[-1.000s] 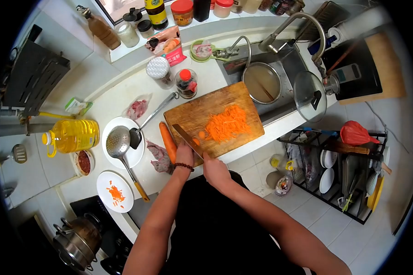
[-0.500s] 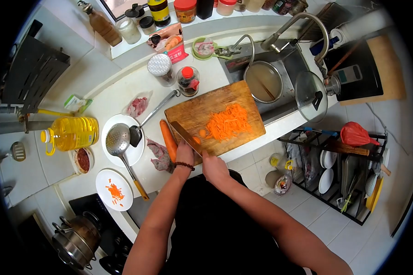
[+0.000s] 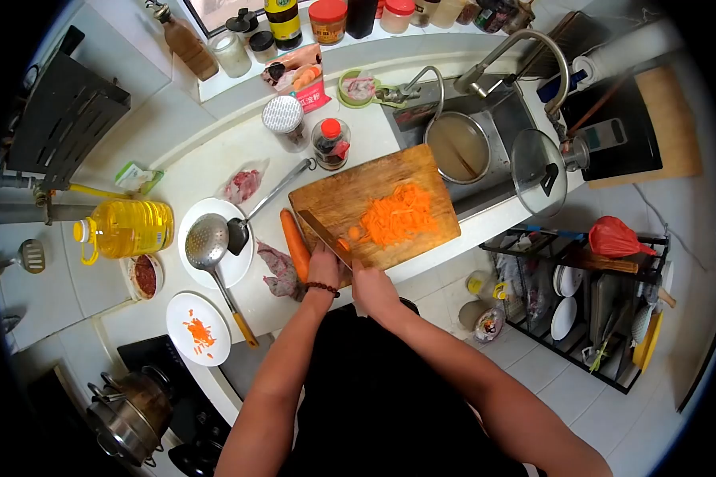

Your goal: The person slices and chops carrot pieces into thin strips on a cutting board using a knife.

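My right hand (image 3: 374,288) grips the handle of a kitchen knife (image 3: 323,236), whose blade slants up and left across the wooden cutting board (image 3: 326,195). Against the blade's left side, my left hand (image 3: 324,266), with a beaded bracelet at the wrist, is closed with fingers curled down over a carrot piece, mostly hidden by the hand and blade. Small carrot slices (image 3: 354,234) lie just right of the blade. Farther right on the board is a heap of carrot shreds (image 3: 396,216). A whole carrot (image 3: 296,245) rests along the board's left edge, beside my left hand.
A greyish cloth-like item (image 3: 281,272) lies left of the carrot. A slotted ladle (image 3: 208,242) and a spatula (image 3: 237,235) rest on a white plate (image 3: 195,219); another plate (image 3: 181,346) holds carrot bits. Behind the board stands a red-capped bottle (image 3: 331,145). The sink (image 3: 497,187) holds a pot (image 3: 477,123).
The view has shifted slightly. Both hands and the knife stay in nearly the same place on the board, the knife's angle almost unchanged.
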`<state>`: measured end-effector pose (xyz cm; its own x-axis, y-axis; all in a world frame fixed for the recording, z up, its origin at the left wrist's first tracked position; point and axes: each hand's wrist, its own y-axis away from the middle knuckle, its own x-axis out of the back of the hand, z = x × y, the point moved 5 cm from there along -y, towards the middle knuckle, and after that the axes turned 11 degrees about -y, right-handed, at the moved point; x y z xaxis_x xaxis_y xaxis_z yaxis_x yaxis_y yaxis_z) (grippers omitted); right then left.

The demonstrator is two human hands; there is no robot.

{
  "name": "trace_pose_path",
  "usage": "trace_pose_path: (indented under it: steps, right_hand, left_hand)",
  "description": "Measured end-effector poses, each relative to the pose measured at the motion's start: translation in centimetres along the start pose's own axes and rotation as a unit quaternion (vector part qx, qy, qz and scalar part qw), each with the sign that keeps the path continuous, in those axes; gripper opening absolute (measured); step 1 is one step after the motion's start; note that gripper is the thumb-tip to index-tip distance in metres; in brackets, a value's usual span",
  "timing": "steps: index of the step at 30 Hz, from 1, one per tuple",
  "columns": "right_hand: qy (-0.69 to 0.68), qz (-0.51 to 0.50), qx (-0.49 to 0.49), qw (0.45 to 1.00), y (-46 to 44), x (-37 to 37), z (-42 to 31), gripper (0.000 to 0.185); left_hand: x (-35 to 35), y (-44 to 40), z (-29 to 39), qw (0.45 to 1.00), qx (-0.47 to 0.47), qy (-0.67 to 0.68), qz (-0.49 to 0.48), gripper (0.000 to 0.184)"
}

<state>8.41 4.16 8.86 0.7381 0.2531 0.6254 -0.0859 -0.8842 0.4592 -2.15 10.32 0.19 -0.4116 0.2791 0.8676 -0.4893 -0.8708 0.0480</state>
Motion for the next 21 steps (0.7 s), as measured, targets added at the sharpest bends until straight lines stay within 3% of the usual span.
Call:
trace_pose_path:
  steps: [2,18,20,21]
  right_hand:
    - [-0.008,-0.003,-0.015,1.0,1.1,-0.1,0.2,0.014]
    - [0.008,0.001,0.025,1.0,-1.9,-1.8,3.3,0.018]
    - [-0.015,0.027,0.04,0.999,-2.6,-1.8,4.3,0.017]
    - [-0.014,0.022,0.041,0.999,-2.6,-1.6,3.7,0.017]
  left_hand:
    - [-0.8,0.1,-0.8,0.998,0.048,0.019,-0.02,0.036]
    - [-0.6,0.1,-0.2,1.0,0.022,0.005,-0.019,0.039]
    - [0.5,-0.2,0.1,0.991,0.122,0.042,-0.044,0.038]
    - [0.4,0.1,-0.2,0.99,0.127,0.042,-0.044,0.038]
